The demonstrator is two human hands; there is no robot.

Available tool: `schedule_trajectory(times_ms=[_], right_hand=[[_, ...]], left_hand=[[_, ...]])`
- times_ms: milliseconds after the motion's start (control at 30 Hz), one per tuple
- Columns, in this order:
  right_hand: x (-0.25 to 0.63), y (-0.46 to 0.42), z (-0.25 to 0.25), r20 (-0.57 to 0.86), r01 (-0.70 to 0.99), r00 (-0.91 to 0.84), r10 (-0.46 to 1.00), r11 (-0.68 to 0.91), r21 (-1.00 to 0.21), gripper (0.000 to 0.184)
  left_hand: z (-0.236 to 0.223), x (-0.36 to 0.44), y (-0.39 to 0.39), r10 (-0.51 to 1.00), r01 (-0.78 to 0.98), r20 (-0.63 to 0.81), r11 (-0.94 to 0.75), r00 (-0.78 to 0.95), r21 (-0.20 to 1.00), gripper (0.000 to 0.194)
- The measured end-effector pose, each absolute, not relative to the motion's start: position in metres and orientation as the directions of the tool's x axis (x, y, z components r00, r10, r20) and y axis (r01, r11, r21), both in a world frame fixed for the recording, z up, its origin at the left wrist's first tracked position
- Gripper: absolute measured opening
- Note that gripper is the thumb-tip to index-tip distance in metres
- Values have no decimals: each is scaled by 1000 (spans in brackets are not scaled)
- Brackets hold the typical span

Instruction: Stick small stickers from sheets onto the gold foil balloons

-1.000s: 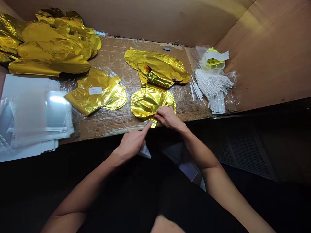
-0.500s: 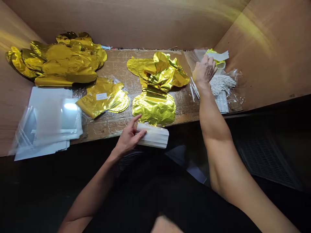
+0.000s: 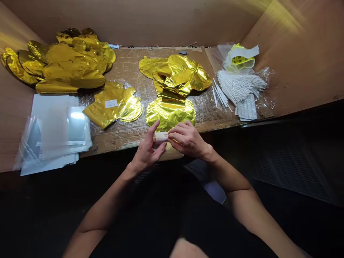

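Well, the left hand point(image 3: 147, 148) and right hand point(image 3: 188, 139) hold a pale rolled bundle point(image 3: 161, 137) between them, each grip closed around it, at the front edge of the wooden worktop point(image 3: 123, 68). Just beyond lies a crumpled gold foil balloon point(image 3: 170, 114), flat on the worktop, with more gold foil balloons point(image 3: 72, 61) piled further left.
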State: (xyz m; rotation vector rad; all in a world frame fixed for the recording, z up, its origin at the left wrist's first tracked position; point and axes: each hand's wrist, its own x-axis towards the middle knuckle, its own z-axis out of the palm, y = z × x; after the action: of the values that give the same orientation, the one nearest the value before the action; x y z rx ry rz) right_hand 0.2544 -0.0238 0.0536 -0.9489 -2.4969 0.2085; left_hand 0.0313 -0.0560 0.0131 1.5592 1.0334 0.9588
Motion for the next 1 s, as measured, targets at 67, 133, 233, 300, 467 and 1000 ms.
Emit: schedule_trajectory(times_ms=[67,133,233,300,467,1000], right_hand=[[253,-28,59,358,602,-676,644,763,-235,15],[250,-33,60,347,605,-693,632,772,-195,15],[246,-36,56,339,584,-718,608,791,-183,19],[246,-33,51,339,559,-714,612,790,-251,21],[252,-18,43,337,525,-508,792,596,-608,15],[246,-35,43,350,452,-382,855,503,-737,12]], left_hand=[[17,32,-57,922,296,177,-285,344,912,86],[23,32,-59,892,394,240,-393,384,831,83],[29,31,-60,846,435,281,-485,453,759,80],[29,30,-61,839,432,273,-489,471,758,81],[27,22,-62,888,368,155,-330,433,869,83],[11,22,-59,847,274,41,-217,531,937,49]])
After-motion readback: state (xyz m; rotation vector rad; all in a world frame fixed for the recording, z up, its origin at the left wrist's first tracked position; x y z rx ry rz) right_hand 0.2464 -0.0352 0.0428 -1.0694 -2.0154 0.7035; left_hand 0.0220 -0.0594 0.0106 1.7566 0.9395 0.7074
